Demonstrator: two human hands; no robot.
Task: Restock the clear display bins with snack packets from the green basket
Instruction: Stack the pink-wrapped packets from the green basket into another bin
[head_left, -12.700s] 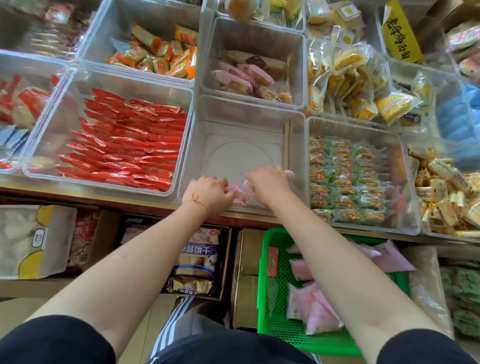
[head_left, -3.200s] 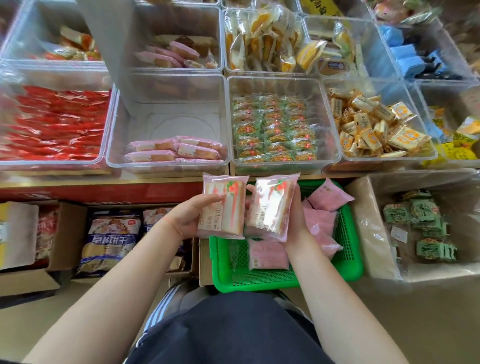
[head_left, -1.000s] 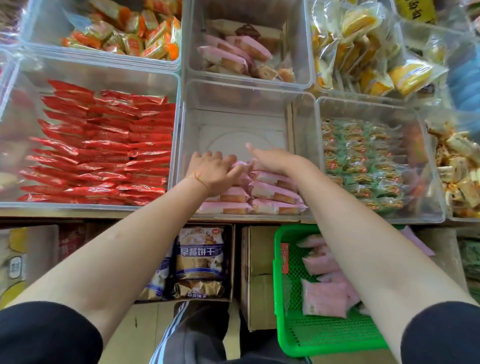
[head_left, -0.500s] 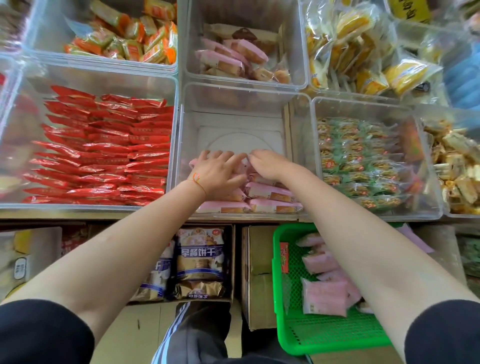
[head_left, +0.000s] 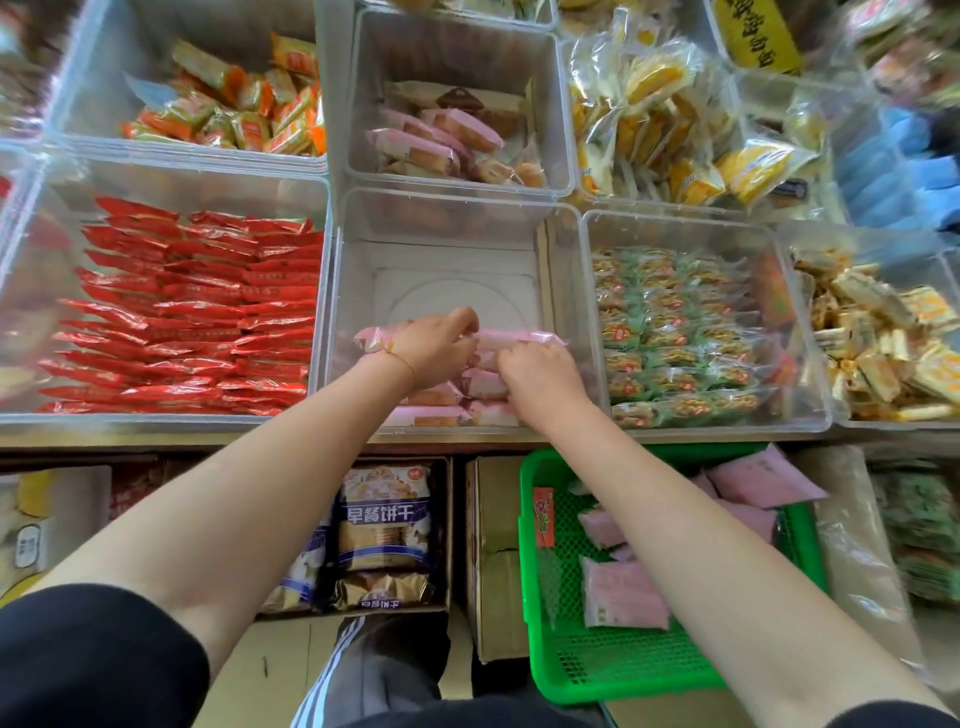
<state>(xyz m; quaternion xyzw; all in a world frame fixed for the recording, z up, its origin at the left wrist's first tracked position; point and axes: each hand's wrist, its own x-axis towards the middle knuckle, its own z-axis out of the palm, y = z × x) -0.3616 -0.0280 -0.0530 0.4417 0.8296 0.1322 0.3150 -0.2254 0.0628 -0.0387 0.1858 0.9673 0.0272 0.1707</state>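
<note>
**Pink packets going into the middle bin**

Pink packets (head_left: 485, 384) lie stacked at the near wall of the clear bin (head_left: 457, 249), long sides running left to right. From your head camera, the bin's far half is bare floor. Your left hand (head_left: 431, 348) curls over the top packet (head_left: 519, 339), gripping it; your right hand (head_left: 540, 376) pinches the same stack, knuckles up. Below the shelf edge, the green basket (head_left: 613, 670) holds more pink packets.

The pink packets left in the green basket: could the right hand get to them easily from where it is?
Probably yes. The green basket sits open-topped below the right hand, its pink packets uncovered; only the person's own forearm crosses above it.
</note>
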